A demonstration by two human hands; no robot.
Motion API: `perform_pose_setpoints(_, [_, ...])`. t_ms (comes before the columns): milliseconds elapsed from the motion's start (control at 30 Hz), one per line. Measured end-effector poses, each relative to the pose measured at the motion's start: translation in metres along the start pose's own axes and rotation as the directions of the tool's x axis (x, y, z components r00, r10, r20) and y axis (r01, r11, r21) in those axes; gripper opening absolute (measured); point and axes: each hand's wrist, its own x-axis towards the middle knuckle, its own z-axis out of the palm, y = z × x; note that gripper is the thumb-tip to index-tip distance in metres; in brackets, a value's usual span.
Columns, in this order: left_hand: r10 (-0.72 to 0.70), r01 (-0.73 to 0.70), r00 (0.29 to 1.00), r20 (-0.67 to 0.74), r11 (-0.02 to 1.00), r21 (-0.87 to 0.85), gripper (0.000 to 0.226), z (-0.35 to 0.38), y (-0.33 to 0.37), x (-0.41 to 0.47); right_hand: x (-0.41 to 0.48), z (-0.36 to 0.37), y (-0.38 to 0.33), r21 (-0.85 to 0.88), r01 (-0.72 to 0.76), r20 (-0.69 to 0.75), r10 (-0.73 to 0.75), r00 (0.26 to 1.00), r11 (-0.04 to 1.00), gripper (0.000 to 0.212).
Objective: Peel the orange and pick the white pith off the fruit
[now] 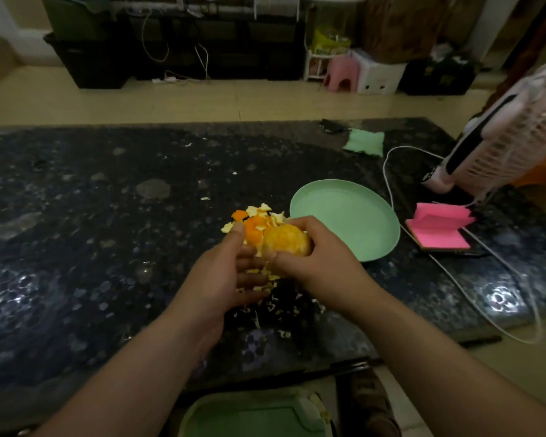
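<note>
Sitting above table (92,216) middle, orange (286,244) has peel pile (254,222) just behind, plate (344,216) just right, open room left. Right hand (316,263) curls round it; left hand (224,272) fingers extended beneath, thumb raised.

**Orange mostly bare, held over the scraps**

Orange (286,244): round, rind gone from the visible side, surface pale yellow-orange and matte. The right grip (316,257) curls over its top and the left grip (224,272) has its fingers beneath.

Peel pieces (256,220): heap just behind the fruit on the dark counter (76,216), bright orange and whitish sides mixed.

Pith shreds (278,305): pale bits scattered under the hands.
</note>
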Motion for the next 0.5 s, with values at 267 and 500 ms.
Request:
perform_pose_setpoints(267, [0.019,-0.028,0.996,-0.083,0.994,-0.106,0.037,-0.003,0.013,0.025,0.055,-0.041,0.023,-0.210,-0.076,-0.237,0.024,0.971,0.975,0.056])
perform_pose_setpoints(500, [0.049,-0.061,0.992,-0.114,0.993,-0.103,0.029,-0.001,0.014,0.036,0.107,-0.091,0.060,-0.479,-0.237,-0.326,0.079,0.942,0.845,0.080])
